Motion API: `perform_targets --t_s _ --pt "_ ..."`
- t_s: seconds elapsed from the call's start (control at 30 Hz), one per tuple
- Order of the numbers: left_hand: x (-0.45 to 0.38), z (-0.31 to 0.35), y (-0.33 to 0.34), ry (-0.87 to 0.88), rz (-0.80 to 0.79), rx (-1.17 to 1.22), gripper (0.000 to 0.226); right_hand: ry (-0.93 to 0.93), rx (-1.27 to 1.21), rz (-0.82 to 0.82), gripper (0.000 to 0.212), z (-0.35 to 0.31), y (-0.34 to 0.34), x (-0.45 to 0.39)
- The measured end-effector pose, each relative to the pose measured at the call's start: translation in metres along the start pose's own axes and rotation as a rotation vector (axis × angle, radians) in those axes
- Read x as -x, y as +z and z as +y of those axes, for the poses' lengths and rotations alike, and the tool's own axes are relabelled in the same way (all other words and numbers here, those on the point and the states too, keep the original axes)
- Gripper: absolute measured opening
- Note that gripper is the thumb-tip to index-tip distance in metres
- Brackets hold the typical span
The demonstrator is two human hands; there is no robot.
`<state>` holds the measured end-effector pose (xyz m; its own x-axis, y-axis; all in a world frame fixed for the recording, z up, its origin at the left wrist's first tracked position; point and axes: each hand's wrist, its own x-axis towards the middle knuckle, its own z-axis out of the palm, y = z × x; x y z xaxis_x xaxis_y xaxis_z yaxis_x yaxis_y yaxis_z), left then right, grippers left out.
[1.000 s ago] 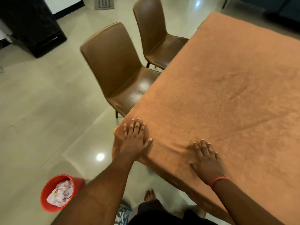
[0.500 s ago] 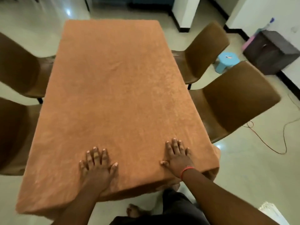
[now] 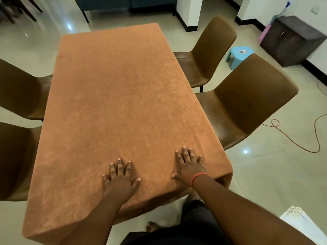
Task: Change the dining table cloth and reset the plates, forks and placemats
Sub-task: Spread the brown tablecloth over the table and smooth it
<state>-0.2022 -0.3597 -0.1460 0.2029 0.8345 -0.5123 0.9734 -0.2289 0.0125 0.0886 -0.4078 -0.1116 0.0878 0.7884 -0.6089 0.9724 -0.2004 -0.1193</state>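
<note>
An orange-brown table cloth (image 3: 120, 96) covers the whole dining table and hangs over its near edge. My left hand (image 3: 120, 175) lies flat on the cloth near the middle of the near edge, fingers spread. My right hand (image 3: 190, 164), with a red band at the wrist, presses flat on the cloth close to the near right corner. Neither hand holds anything. No plates, forks or placemats are in view.
Two brown chairs stand at the table's right side (image 3: 247, 101) (image 3: 210, 50) and two at its left (image 3: 19, 92) (image 3: 12, 160). A blue stool (image 3: 238, 54), a dark box (image 3: 292, 39) and an orange cable (image 3: 292, 137) lie on the floor at right. White cloth (image 3: 300, 223) shows bottom right.
The view swung from the table's left corner to its near end. Both hands stayed flat on the cloth and slid rightward along the near edge; the red bucket left the view.
</note>
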Motion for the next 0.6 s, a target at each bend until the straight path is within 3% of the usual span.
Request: perform_targets --t_s 0.2,0.37,0.6 --pt "0.004 0.012 -0.005 -0.01 -0.01 -0.004 0.09 -0.004 0.003 0.014 0.102 0.009 0.002 0.005" --pt "-0.003 0.032 -0.022 0.031 0.091 -0.012 0.084 0.007 -0.062 0.126 0.092 0.015 -0.008 0.002" --pt "-0.004 0.075 -0.017 0.057 -0.013 -0.028 0.087 0.049 -0.104 0.049 0.105 0.045 0.004 0.011"
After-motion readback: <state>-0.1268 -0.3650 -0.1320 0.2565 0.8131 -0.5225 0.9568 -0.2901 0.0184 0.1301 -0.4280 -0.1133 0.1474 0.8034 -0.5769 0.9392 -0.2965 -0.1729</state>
